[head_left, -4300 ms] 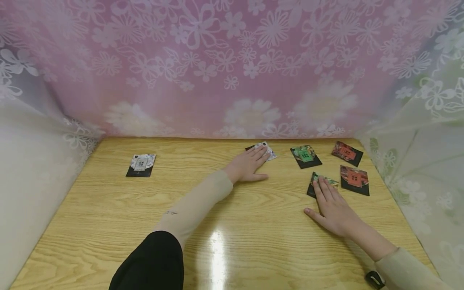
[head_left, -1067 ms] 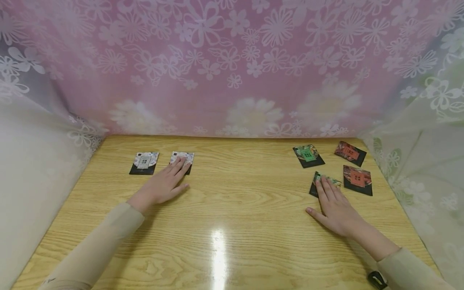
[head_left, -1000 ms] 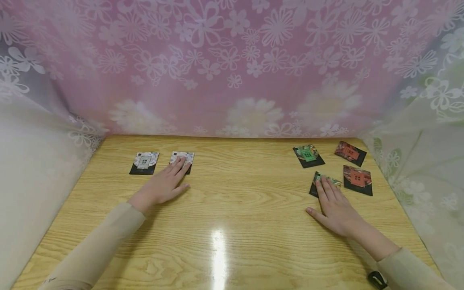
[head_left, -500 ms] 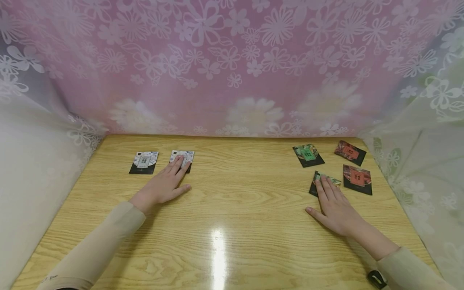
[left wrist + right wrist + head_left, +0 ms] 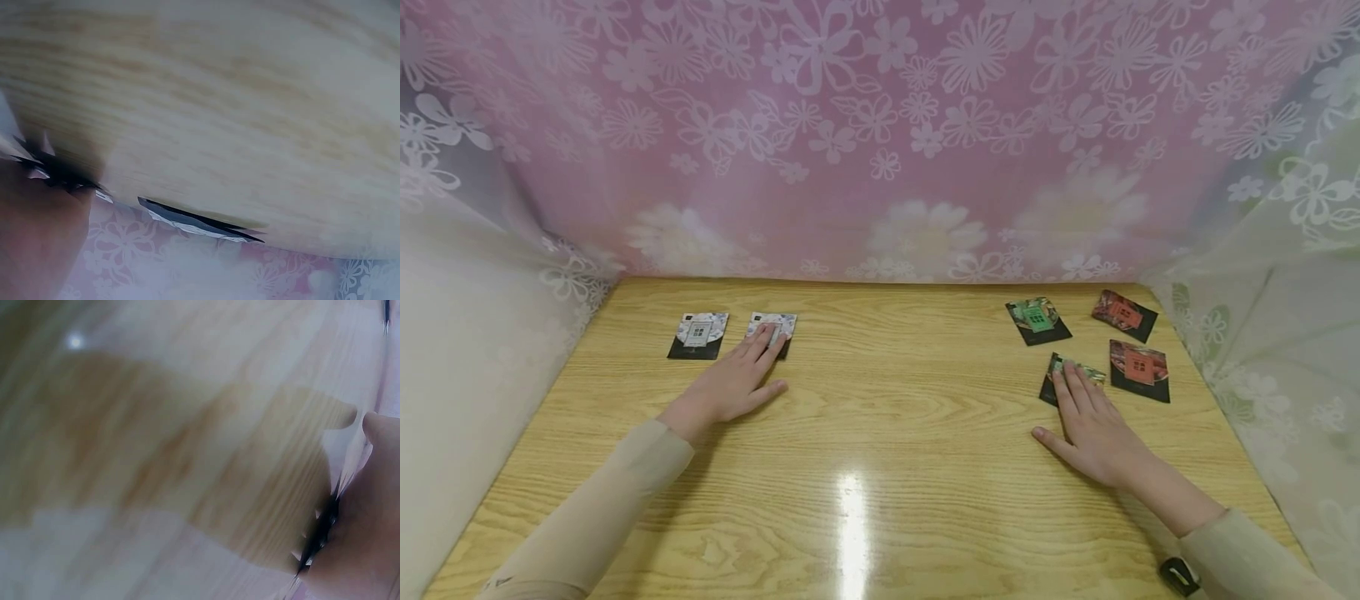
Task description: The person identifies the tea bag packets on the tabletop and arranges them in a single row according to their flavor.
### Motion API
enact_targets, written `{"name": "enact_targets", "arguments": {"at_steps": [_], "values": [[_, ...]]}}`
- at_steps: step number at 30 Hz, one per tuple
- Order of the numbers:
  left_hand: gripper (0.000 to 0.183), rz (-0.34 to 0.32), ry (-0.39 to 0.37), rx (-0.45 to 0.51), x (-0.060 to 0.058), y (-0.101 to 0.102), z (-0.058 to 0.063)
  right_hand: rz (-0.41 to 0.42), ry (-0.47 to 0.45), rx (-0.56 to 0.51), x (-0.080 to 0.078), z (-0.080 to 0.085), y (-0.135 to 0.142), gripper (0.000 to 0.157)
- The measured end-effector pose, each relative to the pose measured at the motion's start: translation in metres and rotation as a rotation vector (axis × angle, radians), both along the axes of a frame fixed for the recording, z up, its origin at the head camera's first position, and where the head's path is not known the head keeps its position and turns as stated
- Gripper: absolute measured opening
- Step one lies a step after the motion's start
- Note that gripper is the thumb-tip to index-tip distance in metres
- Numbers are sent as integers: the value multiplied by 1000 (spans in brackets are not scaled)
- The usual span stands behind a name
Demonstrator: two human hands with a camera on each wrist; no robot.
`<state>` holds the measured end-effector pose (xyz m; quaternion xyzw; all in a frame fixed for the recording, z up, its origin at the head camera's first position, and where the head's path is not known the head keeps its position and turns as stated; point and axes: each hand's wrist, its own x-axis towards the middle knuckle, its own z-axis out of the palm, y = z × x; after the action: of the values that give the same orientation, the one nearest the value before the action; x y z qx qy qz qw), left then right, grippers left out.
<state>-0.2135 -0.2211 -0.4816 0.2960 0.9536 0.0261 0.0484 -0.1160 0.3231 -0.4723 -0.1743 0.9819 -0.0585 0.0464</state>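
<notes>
On the left of the table, my left hand [image 5: 730, 385] rests with straight fingers on a white and black sachet [image 5: 784, 323], covering its lower middle. A second white and black sachet [image 5: 697, 336] lies flat just left of it; the left wrist view shows this sachet [image 5: 194, 222] edge-on. My right hand [image 5: 1097, 433] lies with fingers extended and thumb spread, fingertips pressing a green and black sachet [image 5: 1050, 388] that is partly hidden under them. Beyond it lies another green sachet [image 5: 1037, 321]. Two red and black sachets, one at the back [image 5: 1124, 315] and one nearer [image 5: 1140, 371], lie to the right.
The wooden table [image 5: 880, 433] has a glossy light reflection near its front. A pink flowered curtain [image 5: 850, 167] hangs along the back edge, with pale curtains at both sides. A small black object [image 5: 1179, 576] is by the right sleeve.
My left hand has moved from the table's back middle to the left, bringing a white sachet beside the other; lately it shifted slightly further left. My right hand stays on the green sachet.
</notes>
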Motion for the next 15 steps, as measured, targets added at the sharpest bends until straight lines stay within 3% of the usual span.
{"name": "enact_targets", "arguments": {"at_steps": [10,15], "values": [[81,-16,30,-15,1,0,-1,-4,-13,4,-1,2,-2,91],[81,-29,52,0,2,1,0,8,30,-18,-2,-1,-2,90]]}}
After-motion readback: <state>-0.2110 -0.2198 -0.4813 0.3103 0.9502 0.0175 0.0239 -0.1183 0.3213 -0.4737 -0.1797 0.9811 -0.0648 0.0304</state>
